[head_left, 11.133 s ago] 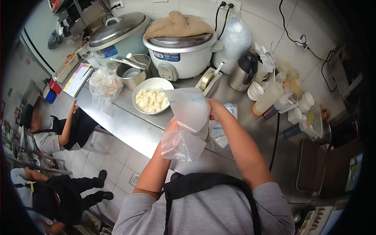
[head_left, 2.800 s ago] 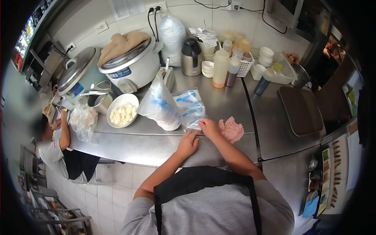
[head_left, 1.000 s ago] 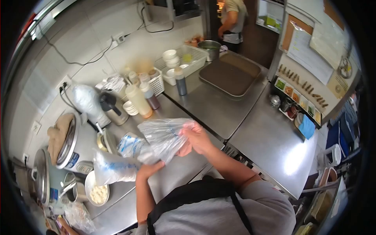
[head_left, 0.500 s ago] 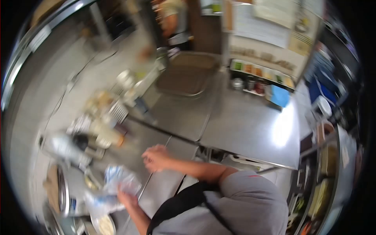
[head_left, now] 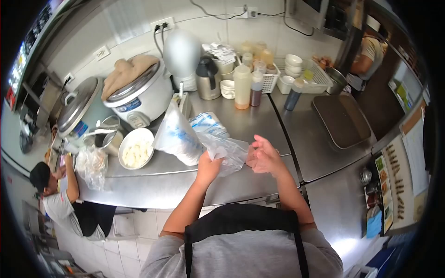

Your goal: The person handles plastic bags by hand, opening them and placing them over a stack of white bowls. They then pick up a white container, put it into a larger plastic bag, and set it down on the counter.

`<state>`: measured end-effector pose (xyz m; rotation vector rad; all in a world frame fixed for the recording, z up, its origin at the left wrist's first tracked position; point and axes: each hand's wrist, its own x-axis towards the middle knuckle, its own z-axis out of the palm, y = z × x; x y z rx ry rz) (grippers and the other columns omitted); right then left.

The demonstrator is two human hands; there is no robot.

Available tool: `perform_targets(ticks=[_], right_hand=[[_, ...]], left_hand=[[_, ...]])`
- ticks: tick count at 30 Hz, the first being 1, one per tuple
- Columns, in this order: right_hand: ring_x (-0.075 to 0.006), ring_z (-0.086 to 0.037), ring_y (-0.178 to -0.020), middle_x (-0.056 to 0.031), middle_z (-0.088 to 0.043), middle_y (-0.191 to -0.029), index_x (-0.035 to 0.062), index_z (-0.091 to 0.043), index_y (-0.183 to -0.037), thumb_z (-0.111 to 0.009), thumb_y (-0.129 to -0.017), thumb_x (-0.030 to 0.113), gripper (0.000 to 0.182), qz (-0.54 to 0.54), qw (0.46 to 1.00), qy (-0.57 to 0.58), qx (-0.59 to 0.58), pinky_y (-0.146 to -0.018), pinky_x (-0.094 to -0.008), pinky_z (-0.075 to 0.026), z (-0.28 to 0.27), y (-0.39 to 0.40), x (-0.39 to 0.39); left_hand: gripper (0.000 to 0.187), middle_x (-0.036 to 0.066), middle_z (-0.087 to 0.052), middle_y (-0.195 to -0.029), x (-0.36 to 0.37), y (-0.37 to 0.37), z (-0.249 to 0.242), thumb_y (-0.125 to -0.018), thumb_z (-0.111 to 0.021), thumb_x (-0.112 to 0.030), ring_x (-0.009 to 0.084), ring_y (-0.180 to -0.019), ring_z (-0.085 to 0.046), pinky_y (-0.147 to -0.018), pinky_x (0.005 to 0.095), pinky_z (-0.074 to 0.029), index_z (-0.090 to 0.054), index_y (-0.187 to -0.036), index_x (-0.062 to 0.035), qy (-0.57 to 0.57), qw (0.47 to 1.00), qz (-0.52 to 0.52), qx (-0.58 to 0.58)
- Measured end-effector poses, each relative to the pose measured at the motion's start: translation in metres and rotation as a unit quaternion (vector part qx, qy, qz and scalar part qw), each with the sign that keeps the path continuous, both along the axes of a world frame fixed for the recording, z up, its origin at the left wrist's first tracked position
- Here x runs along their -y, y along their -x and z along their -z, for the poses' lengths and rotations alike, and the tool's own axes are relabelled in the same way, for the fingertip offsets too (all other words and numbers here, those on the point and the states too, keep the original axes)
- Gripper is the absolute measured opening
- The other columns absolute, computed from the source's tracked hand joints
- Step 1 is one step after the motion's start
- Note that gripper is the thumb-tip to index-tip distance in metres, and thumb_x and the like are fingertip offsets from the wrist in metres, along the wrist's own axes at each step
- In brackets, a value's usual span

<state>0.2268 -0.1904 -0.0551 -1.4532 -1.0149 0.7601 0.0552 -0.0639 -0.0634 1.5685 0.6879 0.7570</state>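
My left hand (head_left: 210, 167) is closed around the gathered part of a clear plastic bag (head_left: 234, 153) over the front of the steel counter. The bag's loose end stretches right to my right hand (head_left: 269, 160), whose fingers are apart, with thin film overlapping the lower ones. Just left of my left hand stands a white plastic bag with blue print (head_left: 178, 136). Behind it lies a blue-and-white packet (head_left: 208, 124).
A bowl of pale pieces (head_left: 136, 149), a rice cooker (head_left: 139, 99) with a cloth on its lid, a thermos jug (head_left: 208, 78) and sauce bottles (head_left: 242, 88) line the counter. A brown tray (head_left: 343, 120) lies right. Another person (head_left: 69, 199) is at far left.
My view has swung left toward the wall side of the counter. My right hand, curled and away from the bag before, is now at the bag's loose end with fingers apart.
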Motion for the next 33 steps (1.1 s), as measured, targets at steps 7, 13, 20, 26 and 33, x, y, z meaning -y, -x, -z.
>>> perform_targets(ticks=[7,13,20,26,33], right_hand=[[-0.0038,-0.040,-0.060,0.0005,-0.051,-0.072,0.0014,-0.054,-0.091,-0.060,-0.074,0.023,0.028,-0.184,0.979,0.084,-0.036,-0.050,-0.0184,-0.034,-0.005,0.027,-0.058],[-0.0024,-0.038,-0.056,0.0047,-0.048,-0.063,0.0040,-0.052,-0.068,-0.056,-0.077,0.018,0.017,-0.118,0.980,0.100,-0.124,-0.050,-0.0175,-0.031,-0.004,0.047,-0.069],[-0.0041,-0.043,-0.060,0.0031,-0.051,-0.066,0.0038,-0.054,-0.075,-0.050,-0.082,0.016,0.014,-0.207,0.951,-0.016,-0.231,-0.056,-0.0181,-0.035,0.003,0.088,-0.078],[-0.0048,-0.044,-0.062,0.0028,-0.051,-0.067,0.0036,-0.057,-0.075,-0.048,-0.083,0.031,0.030,-0.240,0.946,0.030,-0.217,-0.059,-0.0171,-0.035,0.009,0.113,-0.072],[-0.0044,-0.042,-0.060,0.0041,-0.050,-0.067,0.0037,-0.058,-0.079,-0.044,-0.086,0.027,0.028,-0.254,0.955,-0.011,-0.154,-0.058,-0.0182,-0.035,0.022,0.115,-0.076]], left_hand=[[0.011,0.004,-0.054,-0.072,0.009,0.038,-0.014,-0.074,-0.050,-0.007,0.0122,-0.066,-0.051,-0.061,0.0257,-0.041,-0.053,-0.083,-0.0011,-0.015,0.999,0.015,-0.035],[0.042,0.007,-0.055,-0.075,0.007,0.084,-0.016,-0.075,-0.053,-0.040,0.0175,-0.069,-0.053,-0.062,0.0278,-0.043,-0.051,-0.092,-0.0021,0.248,0.941,0.105,0.203],[0.058,0.010,-0.054,-0.084,-0.002,0.099,-0.002,-0.074,-0.046,-0.054,0.0220,-0.074,-0.053,-0.063,0.0292,-0.044,-0.048,-0.098,-0.0015,0.396,0.803,0.032,0.444],[0.046,0.009,-0.054,-0.085,0.001,0.093,0.084,-0.080,-0.043,-0.046,0.0189,-0.075,-0.053,-0.063,0.0275,-0.043,-0.049,-0.097,-0.0033,0.145,0.964,-0.021,0.222],[0.044,0.008,-0.054,-0.088,0.021,0.108,0.003,-0.081,-0.042,-0.044,0.0178,-0.077,-0.052,-0.065,0.0270,-0.043,-0.049,-0.097,-0.0044,0.412,0.783,0.199,0.422]])
